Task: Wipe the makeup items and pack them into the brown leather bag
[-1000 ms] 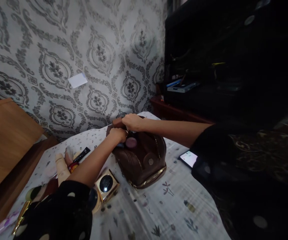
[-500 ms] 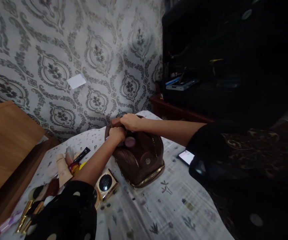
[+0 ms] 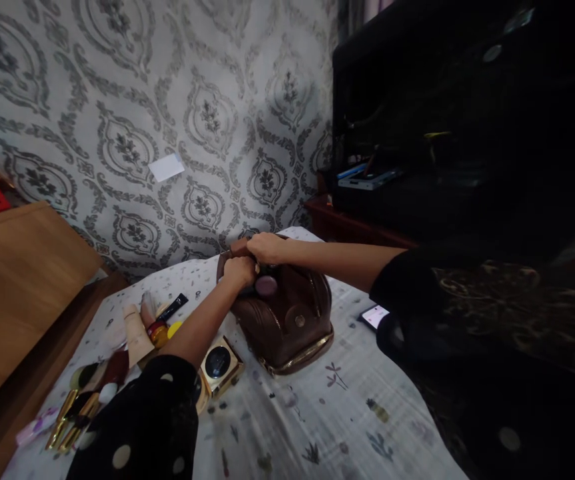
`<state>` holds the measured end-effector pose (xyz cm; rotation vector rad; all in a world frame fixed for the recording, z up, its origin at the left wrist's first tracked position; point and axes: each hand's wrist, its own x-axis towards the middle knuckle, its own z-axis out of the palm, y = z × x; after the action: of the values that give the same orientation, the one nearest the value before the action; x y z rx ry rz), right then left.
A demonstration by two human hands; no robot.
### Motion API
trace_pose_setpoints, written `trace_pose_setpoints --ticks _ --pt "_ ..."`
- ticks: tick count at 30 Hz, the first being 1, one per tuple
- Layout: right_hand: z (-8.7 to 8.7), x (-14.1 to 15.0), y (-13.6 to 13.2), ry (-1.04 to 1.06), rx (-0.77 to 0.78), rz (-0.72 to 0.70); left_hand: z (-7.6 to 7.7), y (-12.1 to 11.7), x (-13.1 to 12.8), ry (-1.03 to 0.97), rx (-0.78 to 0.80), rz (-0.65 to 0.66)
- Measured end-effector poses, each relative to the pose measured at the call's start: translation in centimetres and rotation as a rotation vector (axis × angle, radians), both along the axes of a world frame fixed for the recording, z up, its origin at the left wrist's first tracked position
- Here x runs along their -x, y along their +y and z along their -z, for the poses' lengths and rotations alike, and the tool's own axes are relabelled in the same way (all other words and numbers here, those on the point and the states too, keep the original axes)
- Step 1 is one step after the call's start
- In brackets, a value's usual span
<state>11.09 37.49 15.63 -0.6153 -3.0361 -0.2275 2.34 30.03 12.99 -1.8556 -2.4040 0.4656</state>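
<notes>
A dark brown leather bag (image 3: 292,320) with gold zips and a round snap stands on the patterned cloth, its mouth open at the far side. My right hand (image 3: 266,247) is closed at the bag's far rim, against a lighter brown, flat-sided piece (image 3: 240,247); I cannot tell whether that piece belongs to the bag. Closed just in front of it, my left hand (image 3: 240,271) is at the bag's opening, and what its fingers hold is hidden. A round mauve item (image 3: 266,286) shows at the opening beside my left hand.
Left of the bag lie a gold compact case (image 3: 218,362), a beige tube (image 3: 137,333), a black tube (image 3: 173,307) and several gold-handled brushes (image 3: 74,420). A lit phone (image 3: 374,317) lies at right. A wooden panel (image 3: 27,273) stands at left, a dark cabinet (image 3: 447,133) at right.
The view has shifted slightly, so everything sits a little further right. Both hands remain at the bag's mouth, with hardly any movement relative to it.
</notes>
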Motion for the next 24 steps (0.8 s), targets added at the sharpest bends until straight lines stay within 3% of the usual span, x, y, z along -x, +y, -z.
trace_pose_setpoints --ticks 5,14,24 --pt "-0.9 -0.4 -0.9 -0.062 -0.034 0.007 0.2 0.1 0.3 -0.008 -0.007 0.013" --pt "-0.9 -4.4 -2.9 -0.175 -0.192 -0.124 0.3 0.1 0.3 -0.036 -0.01 0.06" --pt "-0.7 -3.1 -1.2 -0.105 -0.223 -0.095 0.9 0.6 0.8 -0.031 -0.003 0.053"
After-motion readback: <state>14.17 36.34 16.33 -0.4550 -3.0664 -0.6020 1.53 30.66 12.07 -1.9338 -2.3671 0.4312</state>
